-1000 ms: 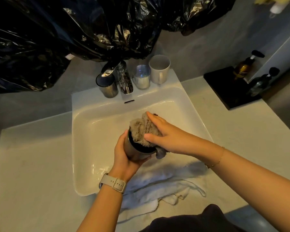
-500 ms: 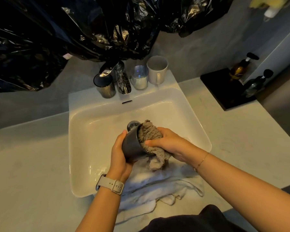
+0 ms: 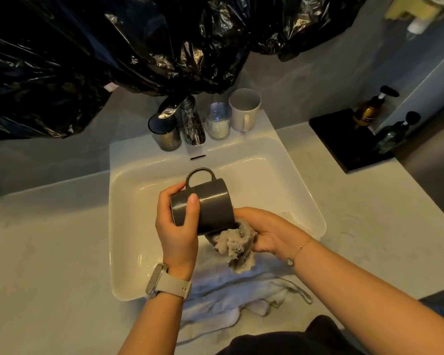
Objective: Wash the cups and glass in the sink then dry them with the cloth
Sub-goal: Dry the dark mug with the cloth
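A dark grey mug (image 3: 210,201) lies on its side above the white sink (image 3: 123,201), its handle pointing away from me and its mouth turned toward my right. My left hand (image 3: 176,226) grips the mug around its base. My right hand (image 3: 267,233) holds a crumpled grey cloth (image 3: 235,245) pressed at the mug's mouth. On the sink's back ledge stand a white mug (image 3: 244,110), a clear glass (image 3: 218,120) and a dark metallic cup (image 3: 164,131).
The tap (image 3: 191,121) rises from the back ledge between the cups. A white towel (image 3: 231,298) is draped over the sink's front edge. A black tray (image 3: 344,142) with two pump bottles sits at the right. Black plastic sheeting (image 3: 113,47) hangs overhead.
The mug has turned from mouth-up to lying on its side with the handle up and away. The cloth has slid from inside the mug to its mouth, lower right.
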`<state>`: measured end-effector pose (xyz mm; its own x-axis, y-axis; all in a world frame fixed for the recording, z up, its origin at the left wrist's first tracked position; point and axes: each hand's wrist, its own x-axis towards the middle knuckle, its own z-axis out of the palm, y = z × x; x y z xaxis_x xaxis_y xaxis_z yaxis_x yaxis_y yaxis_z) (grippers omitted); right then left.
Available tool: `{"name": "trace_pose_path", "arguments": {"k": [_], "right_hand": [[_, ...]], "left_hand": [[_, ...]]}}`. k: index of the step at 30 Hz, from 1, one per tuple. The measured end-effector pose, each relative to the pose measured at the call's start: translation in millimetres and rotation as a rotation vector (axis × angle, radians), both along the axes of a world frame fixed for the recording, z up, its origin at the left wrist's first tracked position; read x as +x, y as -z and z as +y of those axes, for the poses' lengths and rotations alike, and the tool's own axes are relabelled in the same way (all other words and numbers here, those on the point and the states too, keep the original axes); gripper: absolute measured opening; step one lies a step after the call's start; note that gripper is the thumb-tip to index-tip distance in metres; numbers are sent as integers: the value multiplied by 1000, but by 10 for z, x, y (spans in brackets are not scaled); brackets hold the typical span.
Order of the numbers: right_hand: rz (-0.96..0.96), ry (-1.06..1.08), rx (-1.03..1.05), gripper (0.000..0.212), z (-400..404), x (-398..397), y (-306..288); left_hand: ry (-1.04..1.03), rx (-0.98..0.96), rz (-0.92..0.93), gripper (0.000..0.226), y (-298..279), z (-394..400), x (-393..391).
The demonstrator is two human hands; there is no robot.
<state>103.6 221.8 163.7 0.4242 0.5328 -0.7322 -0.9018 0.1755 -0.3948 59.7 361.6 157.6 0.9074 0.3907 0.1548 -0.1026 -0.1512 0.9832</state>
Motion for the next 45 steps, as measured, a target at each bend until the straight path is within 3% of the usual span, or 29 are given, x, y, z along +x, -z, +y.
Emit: {"name": "trace_pose_path", "arguments": {"k": [5,8,11,14,17,19,24,26,32,35,38,42,45], "right_hand": [[-361,-34,-345,14,-142,128,-93],[-373,-129,-383,11,-205,219,-113],[-239,-109,-307,7,-190,224,-119],[-247,93,-164,14,-202,154,-119],[-496,303,-199,30,-349,24,-177],[-682,377,-259,30,-461,-44,-278],[-952,57,-336,31,-402,-57,-482],[-907,11,-301,29,-320,-45,-488],[-331,-93,-146,37,-289,86,-490],[-313,-100,-159,32,-254,157,-507],[-418,-144,-217,39,-257,178,-508],[-508,-249,-183,23,-377,137,-453],[-650,-342,-153,23,-471,89,-439]], "left_hand": [[424,-43,223,66,-75,271,-22],[658,-76,394,71,-178,441,72],[597,-37,398,68,-221,404,116],[471,-173,382,66,-191,363,115],[385,-307,394,66,-179,393,81],[359,-288,405,67,-200,429,68],[388,-120,420,55,-256,310,40],[395,-114,416,52,-266,185,10],[414,72,404,46,-262,92,-77],[432,129,382,50,-244,56,-128],[367,-4,444,50,-230,30,-124],[434,-254,671,53,-240,96,-87],[421,-627,832,59,-243,128,-59]]}}
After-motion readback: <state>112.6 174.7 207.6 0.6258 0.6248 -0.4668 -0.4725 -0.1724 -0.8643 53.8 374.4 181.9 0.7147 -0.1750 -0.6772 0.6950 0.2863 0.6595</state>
